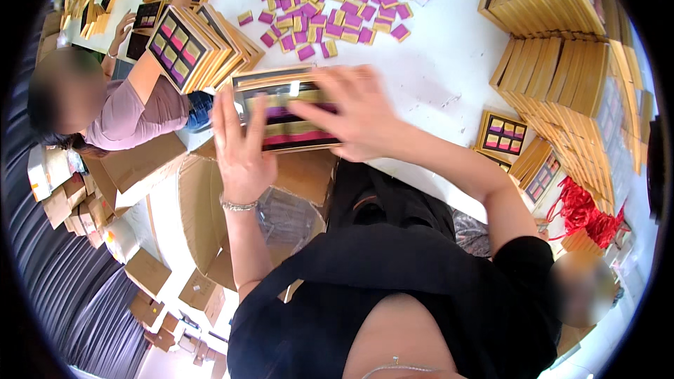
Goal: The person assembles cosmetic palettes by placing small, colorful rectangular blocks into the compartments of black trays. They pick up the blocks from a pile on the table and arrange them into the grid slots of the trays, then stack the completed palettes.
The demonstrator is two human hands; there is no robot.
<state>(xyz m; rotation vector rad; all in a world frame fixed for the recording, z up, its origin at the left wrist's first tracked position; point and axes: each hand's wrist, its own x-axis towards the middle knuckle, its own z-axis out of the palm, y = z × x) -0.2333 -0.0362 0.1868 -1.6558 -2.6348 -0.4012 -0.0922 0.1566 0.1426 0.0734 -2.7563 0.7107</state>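
Note:
A flat black box with a gold edge and a clear, glossy top (302,142) is in front of me at the table's near edge. Rows of small gold, purple and pink pieces show inside it. My left hand (242,144) grips the box's left end, one finger lying over the top and the others along the side; its thumb is hidden. My right hand (358,109) is spread across the box's right part, fingers apart and smeared by motion. Just beyond the left end is a stack of similar boxes (179,49), tilted toward me.
Many small gold-and-purple or pink pieces (330,17) are scattered over the white table (435,77). Tall stacks of gold-edged boxes (554,70) line the right, near red ribbon (593,217). A co-worker (133,112) is at left. An open carton (203,203) stands below the table edge.

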